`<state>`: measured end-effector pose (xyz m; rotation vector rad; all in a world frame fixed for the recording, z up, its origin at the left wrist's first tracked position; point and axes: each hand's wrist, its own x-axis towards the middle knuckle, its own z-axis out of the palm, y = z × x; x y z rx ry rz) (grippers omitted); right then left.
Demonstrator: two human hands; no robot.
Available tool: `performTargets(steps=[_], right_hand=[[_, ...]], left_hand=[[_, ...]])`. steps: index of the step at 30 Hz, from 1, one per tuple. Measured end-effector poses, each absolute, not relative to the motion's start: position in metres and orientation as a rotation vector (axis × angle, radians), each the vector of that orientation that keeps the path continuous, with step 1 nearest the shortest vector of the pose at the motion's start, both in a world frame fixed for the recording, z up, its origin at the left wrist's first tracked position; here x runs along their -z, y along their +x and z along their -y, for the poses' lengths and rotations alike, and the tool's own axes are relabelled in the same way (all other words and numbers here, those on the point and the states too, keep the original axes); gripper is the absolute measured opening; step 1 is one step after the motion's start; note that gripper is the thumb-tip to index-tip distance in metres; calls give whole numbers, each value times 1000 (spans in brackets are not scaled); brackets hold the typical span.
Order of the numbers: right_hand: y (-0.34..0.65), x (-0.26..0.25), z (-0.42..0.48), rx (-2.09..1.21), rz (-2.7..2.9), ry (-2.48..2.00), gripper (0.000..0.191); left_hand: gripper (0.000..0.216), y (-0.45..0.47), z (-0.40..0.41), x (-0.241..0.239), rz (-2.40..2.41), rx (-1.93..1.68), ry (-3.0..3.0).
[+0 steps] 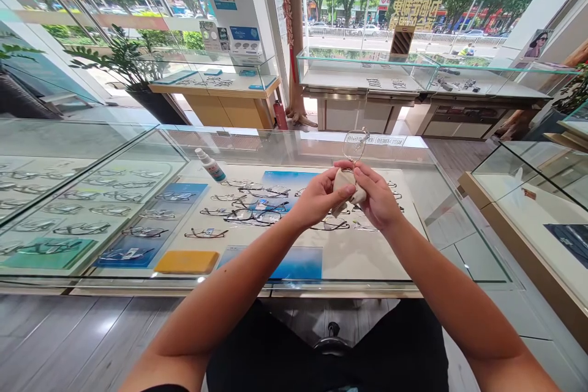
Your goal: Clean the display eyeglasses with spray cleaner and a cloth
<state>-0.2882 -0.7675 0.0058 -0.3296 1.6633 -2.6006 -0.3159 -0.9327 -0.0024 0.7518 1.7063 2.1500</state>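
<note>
A pair of thin-framed eyeglasses (354, 146) is held up above the glass counter, one lens standing clear of my fingers. A pale beige cloth (345, 181) is bunched around its lower part and hides the other lens. My left hand (321, 195) is closed on the cloth, thumb pressed across it. My right hand (375, 193) grips the eyeglasses from the other side, with cloth also under its fingers. Under the glass top, below my hands, lie several pairs of eyeglasses (255, 215).
A white spray bottle (210, 165) stands on the counter (294, 285), left of my hands. A yellow case (187, 261) is near the front edge. More glass display cases stand at left, at right (500, 196) and by the windows. A stool base (331, 343) shows below.
</note>
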Motion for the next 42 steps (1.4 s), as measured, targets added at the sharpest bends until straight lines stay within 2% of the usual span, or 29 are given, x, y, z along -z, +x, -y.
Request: performTargets(steps=[5, 12, 15, 21, 27, 36, 42], right_hand=[[-288, -4, 769, 2567, -1620, -316, 44], [-286, -5, 775, 2555, -1647, -453, 37], [-287, -5, 773, 2558, -1644, -417, 40], [-289, -5, 765, 2560, -1710, -309, 43], [-289, -6, 765, 2568, -1772, -273, 45], [-287, -4, 768, 2530, -1830, -336, 53], [-288, 1, 773, 2533, -2007, -495, 43]], left_hand=[[71, -310, 929, 1, -1847, -2191, 732], [66, -312, 928, 4, -1987, -2273, 726], [66, -313, 929, 3, -2033, -2246, 809], [59, -317, 938, -2, -1933, -2029, 1017], [51, -317, 946, -6, -1721, -1933, 984], [58, -309, 936, -1, -1958, -2083, 855], [66, -310, 934, -1, -2071, -2174, 800]])
